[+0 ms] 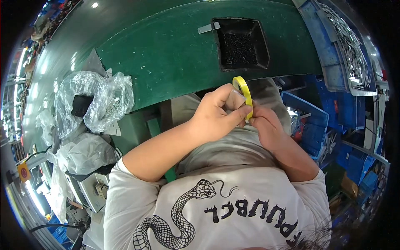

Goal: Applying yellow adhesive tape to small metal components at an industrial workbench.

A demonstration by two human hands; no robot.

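Between my two hands, above my lap and just off the table's near edge, is a roll of yellow tape (246, 96) seen nearly edge-on. My left hand (223, 110) is closed around the left side of the roll, thumb pressed against its lower part. On the other side, my right hand (266, 123) has its fingers pinched together at the roll's lower edge. Whether those fingers grip the tape's loose end or the roll itself is hidden. Beyond the hands, a black tray (266, 46) of small dark screw-like pieces stands on the green table (175, 54).
A flat metal strip (208, 28) lies over the tray's left rim. Clear plastic bags (114, 98) heap up at the left. Blue bins hold metal parts at the right, one beside my right arm (310, 114) and one farther off (333, 54).
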